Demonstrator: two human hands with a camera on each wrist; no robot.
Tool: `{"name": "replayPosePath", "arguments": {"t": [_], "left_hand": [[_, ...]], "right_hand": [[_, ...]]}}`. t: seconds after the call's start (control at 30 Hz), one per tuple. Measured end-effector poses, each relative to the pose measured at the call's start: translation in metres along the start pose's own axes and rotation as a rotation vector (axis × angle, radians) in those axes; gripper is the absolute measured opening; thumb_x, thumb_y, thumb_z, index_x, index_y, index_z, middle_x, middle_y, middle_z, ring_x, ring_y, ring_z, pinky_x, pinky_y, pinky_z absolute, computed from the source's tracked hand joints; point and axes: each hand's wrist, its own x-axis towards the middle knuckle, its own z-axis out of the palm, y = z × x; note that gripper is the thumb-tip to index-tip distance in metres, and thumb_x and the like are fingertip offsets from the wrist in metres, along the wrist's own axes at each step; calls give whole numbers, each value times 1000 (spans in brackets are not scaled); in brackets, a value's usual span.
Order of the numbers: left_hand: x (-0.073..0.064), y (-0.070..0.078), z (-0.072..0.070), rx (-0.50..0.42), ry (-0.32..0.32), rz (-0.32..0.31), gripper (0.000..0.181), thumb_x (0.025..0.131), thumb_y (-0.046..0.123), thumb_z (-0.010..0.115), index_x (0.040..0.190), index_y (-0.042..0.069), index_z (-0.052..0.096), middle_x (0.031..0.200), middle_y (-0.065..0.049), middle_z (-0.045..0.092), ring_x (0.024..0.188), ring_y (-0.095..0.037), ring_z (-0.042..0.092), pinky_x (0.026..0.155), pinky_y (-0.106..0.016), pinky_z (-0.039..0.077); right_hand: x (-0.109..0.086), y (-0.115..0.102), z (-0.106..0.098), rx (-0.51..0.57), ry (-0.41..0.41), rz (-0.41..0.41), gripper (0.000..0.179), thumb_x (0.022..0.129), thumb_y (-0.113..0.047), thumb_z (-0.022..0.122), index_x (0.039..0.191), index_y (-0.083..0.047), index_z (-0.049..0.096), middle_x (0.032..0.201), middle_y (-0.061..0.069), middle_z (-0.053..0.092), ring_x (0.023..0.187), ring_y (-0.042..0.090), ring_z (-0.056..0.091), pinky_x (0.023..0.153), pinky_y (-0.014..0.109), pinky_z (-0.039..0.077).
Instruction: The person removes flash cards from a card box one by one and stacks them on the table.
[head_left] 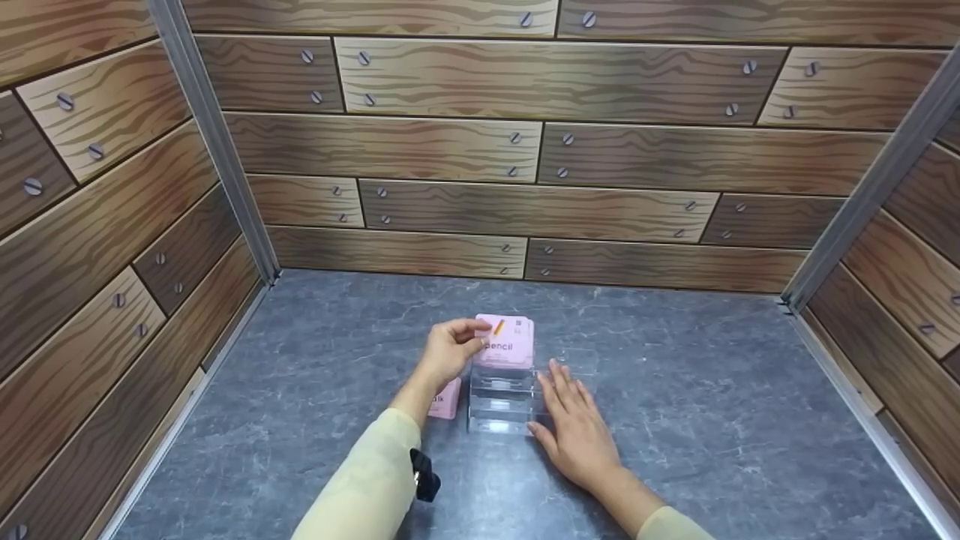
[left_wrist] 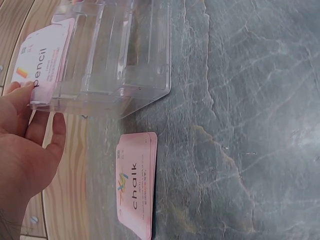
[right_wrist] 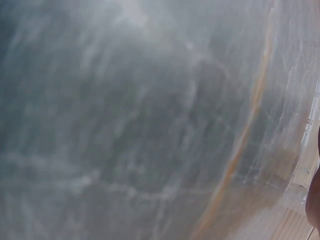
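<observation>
My left hand (head_left: pixel 450 351) pinches the left edge of a pink card (head_left: pixel 510 354) printed "pencil" with an orange pencil picture, thumb in front. The card stands in the back tier of a clear stepped plastic rack (head_left: pixel 501 427), with more pink cards behind it. Several lower tiers face me. Beside the rack's right side, my right hand (head_left: pixel 579 431) lies with fingers extended, fingertips at the wall. A stack of pink "chalk" cards (left_wrist: pixel 136 185) lies on the table left of the rack, partly hidden by my left arm in the head view.
The grey marbled tabletop (head_left: pixel 712 420) is bounded by wood-plank-patterned walls (head_left: pixel 435 150) at the back and both sides. Metal posts (head_left: pixel 225 150) stand in the back corners. A black device (head_left: pixel 425 476) is strapped to my left wrist.
</observation>
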Motion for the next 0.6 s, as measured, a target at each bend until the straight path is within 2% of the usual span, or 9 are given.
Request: {"name": "replayPosePath", "arguments": {"t": [0.1,0.3,0.37,0.6], "left_hand": [[0,0,-1,12,2,-5,25,91,-10,74,116,-7,76,116,-22,76,111,-26,69,90,-26,56],[0,-1,-2,23,7,3,25,92,-8,75,117,-5,76,116,-20,77,111,-23,69,93,-28,56],[0,0,-2,17,12,1,25,92,-8,75,117,-5,76,115,-20,77,109,-20,69,91,-26,57],[2,7,-1,-29,45,-8,26,93,-9,73,119,-6,76,115,-21,76,105,-20,72,87,-25,58]], "right_hand": [[0,0,0,4,1,3,77,100,-39,71,160,0,43,173,19,24,158,37,24,125,57,23],[-1,-1,1,-2,40,-15,77,99,-39,72,158,0,44,172,20,28,157,38,28,129,37,0],[-1,-1,1,-6,47,-18,76,99,-39,72,158,0,44,172,19,28,156,38,29,129,34,-3],[0,-1,-2,1,3,8,77,101,-40,70,160,-1,42,173,18,24,158,36,26,127,54,20]]}}
